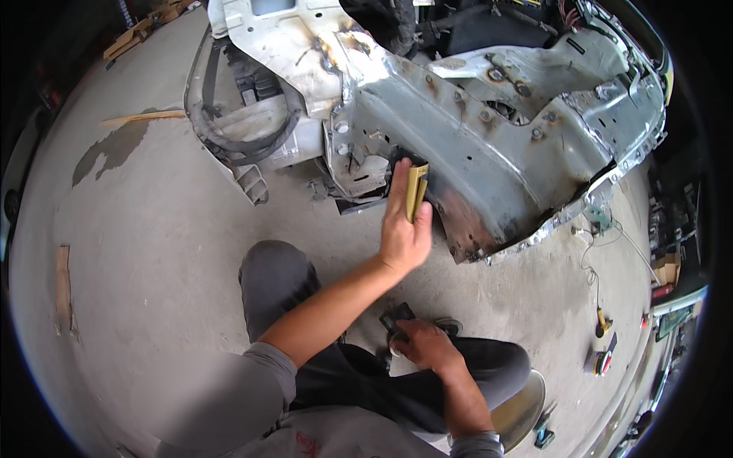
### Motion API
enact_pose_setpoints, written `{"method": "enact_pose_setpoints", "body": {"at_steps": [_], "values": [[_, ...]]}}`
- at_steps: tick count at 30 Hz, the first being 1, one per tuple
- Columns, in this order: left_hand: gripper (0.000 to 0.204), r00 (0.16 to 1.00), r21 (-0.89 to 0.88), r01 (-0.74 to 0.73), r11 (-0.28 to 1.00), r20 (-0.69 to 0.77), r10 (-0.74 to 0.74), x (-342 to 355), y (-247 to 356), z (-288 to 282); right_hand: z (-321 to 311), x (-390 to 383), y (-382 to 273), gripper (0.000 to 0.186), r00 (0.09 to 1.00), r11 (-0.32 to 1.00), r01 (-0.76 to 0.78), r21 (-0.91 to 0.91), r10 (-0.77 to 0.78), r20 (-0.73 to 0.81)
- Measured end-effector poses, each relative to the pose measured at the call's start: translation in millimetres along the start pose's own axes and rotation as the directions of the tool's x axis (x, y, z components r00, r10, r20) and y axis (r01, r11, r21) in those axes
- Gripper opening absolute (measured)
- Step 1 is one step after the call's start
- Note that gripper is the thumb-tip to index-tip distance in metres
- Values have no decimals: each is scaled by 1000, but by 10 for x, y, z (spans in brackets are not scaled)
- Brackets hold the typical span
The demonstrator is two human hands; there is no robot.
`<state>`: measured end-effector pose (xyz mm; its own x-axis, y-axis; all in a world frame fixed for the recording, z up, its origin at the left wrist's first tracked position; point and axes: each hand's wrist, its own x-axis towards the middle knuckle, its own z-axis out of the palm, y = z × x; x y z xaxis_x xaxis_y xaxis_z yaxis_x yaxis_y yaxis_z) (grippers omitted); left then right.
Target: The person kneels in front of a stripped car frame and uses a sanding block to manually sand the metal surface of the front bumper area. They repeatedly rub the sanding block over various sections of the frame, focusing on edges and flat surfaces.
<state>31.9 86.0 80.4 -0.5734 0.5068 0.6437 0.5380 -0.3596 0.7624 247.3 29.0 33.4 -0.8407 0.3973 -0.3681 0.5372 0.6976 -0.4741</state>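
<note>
Head view: folded gold sheet (416,194) held by the left hand (406,235) at a stripped vehicle front (477,145)

The sheet is seen near the middle of the view, at the near side of the bare grey metal, in front of a dark recess in it. Its long axis is directed away from the person, nearly straight up the picture with a slight lean to the right at the far end. The far end is pointed at the metal; the near end is set by the thumb. Whether the metal is touched cannot be told.

By the left hand, the sheet is held between the thumb and long, nearly straight fingers, which are laid along its left side with only a narrow gap left for it.

The right hand (431,345) is lowered near the right knee, its fingers bent over a dark object (397,317). How tightly they are closed, or whether the object is gripped, cannot be told.

Brown scorched spots are spread over the metal. To its left, a curved black hose (267,149) is exposed. On the concrete floor (175,267), a cardboard strip (64,286) is seen at far left, and a teal-and-black tool (544,435) at lower right.
</note>
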Motion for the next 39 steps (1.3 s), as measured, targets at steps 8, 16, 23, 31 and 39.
{"method": "enact_pose_setpoints", "body": {"at_steps": [8, 16, 23, 31, 39], "values": [[55, 989, 142, -129, 981, 86, 117, -207, -71, -2, -101, 56, -106, 50, 1000, 999, 5, 49, -5, -1], [57, 935, 143, -258, 955, 286, 210, -601, 243, 35, 27, 103, -3, 46, 997, 997, 70, 37, -69, -16], [55, 998, 166, 27, 986, 45, -35, -138, 37, 4, -23, 11, -76, 50, 999, 998, 16, 64, -13, -44], [54, 985, 160, 159, 974, -95, -145, 231, -219, -107, -47, 23, -46, 53, 999, 996, -35, 77, 35, -1], [25, 831, -381, 368, 848, -275, -484, 142, -238, -500, -125, -37, -80, 56, 996, 994, -80, 69, 82, -28]]}}
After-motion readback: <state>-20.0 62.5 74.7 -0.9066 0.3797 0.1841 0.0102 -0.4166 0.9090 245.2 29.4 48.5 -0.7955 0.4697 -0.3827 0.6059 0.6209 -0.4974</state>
